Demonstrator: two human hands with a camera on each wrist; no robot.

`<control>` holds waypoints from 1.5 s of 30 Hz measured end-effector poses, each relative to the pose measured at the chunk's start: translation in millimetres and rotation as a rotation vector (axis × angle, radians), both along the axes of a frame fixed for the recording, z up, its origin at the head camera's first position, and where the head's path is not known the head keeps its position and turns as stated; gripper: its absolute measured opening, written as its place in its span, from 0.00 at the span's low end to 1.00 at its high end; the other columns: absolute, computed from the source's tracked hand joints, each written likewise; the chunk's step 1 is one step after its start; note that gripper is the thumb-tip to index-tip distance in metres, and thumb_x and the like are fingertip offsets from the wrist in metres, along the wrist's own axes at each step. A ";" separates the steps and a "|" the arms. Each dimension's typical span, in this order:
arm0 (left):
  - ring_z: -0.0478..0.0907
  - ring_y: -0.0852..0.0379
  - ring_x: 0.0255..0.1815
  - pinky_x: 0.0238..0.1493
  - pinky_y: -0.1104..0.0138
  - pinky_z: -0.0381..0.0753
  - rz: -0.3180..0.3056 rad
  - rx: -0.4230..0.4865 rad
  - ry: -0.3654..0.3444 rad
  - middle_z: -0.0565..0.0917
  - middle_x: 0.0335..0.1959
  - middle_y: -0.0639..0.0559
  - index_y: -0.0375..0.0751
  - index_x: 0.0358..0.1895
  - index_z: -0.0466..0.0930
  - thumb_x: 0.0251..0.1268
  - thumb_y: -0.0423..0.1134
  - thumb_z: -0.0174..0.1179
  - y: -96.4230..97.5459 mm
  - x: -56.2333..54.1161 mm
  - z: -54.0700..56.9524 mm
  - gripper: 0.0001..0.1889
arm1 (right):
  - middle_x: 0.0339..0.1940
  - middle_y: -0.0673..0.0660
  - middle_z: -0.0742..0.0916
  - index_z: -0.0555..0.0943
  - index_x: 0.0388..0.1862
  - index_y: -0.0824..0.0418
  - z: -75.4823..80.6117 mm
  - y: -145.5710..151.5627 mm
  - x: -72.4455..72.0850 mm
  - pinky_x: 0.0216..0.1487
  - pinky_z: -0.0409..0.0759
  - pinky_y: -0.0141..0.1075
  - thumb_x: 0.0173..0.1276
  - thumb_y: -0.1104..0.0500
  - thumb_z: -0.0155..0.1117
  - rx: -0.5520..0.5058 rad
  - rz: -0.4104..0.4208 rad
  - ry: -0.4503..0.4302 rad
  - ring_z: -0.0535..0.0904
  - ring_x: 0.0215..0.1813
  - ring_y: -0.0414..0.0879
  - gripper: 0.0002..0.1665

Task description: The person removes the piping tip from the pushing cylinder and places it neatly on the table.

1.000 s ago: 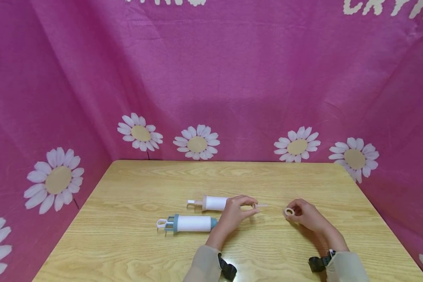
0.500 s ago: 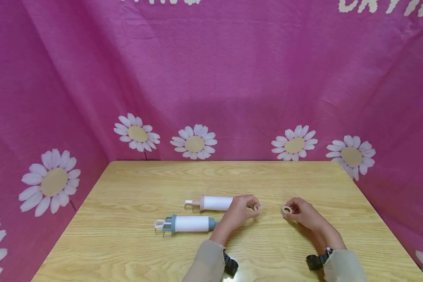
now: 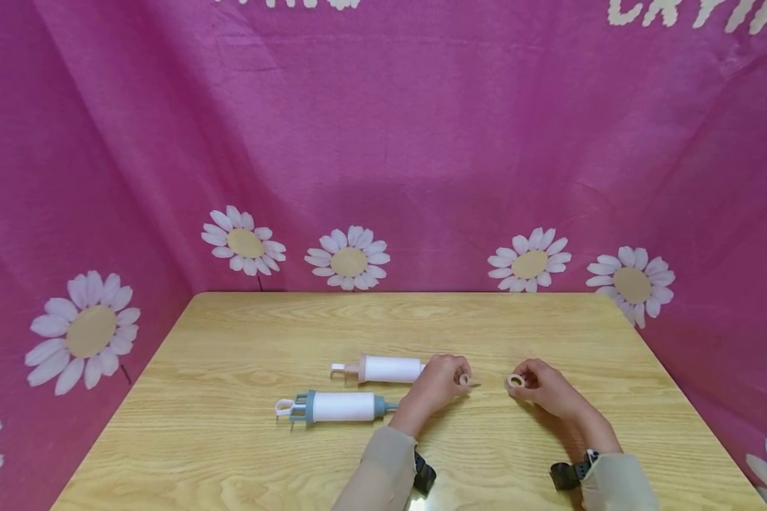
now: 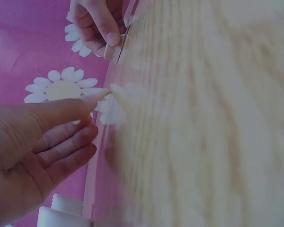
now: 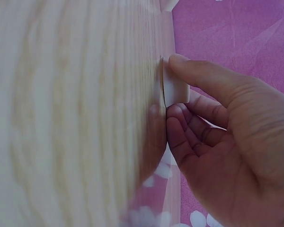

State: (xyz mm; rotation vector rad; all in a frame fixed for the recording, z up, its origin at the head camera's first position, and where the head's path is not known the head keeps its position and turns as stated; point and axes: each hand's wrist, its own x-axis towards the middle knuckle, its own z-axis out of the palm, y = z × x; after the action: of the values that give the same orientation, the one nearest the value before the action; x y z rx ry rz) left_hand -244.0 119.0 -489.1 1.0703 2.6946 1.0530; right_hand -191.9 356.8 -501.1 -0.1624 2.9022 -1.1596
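Ring [image 5: 179,86] is gripped between thumb and fingers of the right hand [image 3: 547,390], at bench level; contact with the bench [image 3: 281,468] can't be confirmed. Small nozzle [image 4: 100,94] is pinched by the left hand's [image 3: 439,381] fingers, tip turned roughly ringward; the two parts are apart.

Handling: ring is best held by its outer wall, bore left visible. Nozzle wall looks thin, so a light pinch is advised; hard squeezing could make it slip or go out of round. Ring best laid flat if released, as it might roll on edge.

Materials: ring pale beige, smooth, likely plastic. Nozzle a slim pale cone. A white threaded neck [image 4: 67,203] is seen below the left hand. Far syringe [image 3: 391,369]: white barrel, beige collar, partly hidden. Near syringe [image 3: 343,407]: white barrel, teal ends, white loop handle. Bench is glossy, wood-grained; creased magenta cloth [image 3: 422,128] is hung behind, daisy-printed.
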 end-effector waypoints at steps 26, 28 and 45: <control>0.75 0.63 0.27 0.28 0.77 0.71 0.107 -0.213 0.175 0.80 0.26 0.56 0.44 0.31 0.87 0.51 0.37 0.74 -2.0 -1.9 -0.4 0.06 | 0.36 0.57 0.80 0.76 0.43 0.69 2.8 -7.1 -3.9 0.35 0.72 0.27 0.61 0.62 0.71 0.028 0.011 0.006 0.71 0.36 0.39 0.17; 0.75 0.63 0.27 0.28 0.77 0.71 0.105 -0.212 0.181 0.80 0.26 0.56 0.44 0.31 0.87 0.51 0.37 0.74 -2.4 -2.3 -0.7 0.06 | 0.36 0.57 0.80 0.76 0.43 0.68 2.8 -7.7 -4.1 0.35 0.72 0.27 0.61 0.62 0.71 0.031 0.008 0.002 0.71 0.36 0.39 0.16; 0.82 0.57 0.50 0.51 0.75 0.81 0.059 -0.053 0.236 0.84 0.49 0.50 0.41 0.51 0.81 0.59 0.47 0.69 -15.3 3.9 1.1 0.20 | 0.48 0.65 0.80 0.74 0.55 0.73 4.9 -12.3 -0.3 0.51 0.83 0.49 0.69 0.58 0.64 0.041 -0.134 0.220 0.78 0.51 0.56 0.23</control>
State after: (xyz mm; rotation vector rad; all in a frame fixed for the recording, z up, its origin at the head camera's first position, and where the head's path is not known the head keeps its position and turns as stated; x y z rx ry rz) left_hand -240.1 103.6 -487.9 1.1818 2.9356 0.9092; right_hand -192.3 344.4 -496.2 -0.1015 3.1713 -1.1680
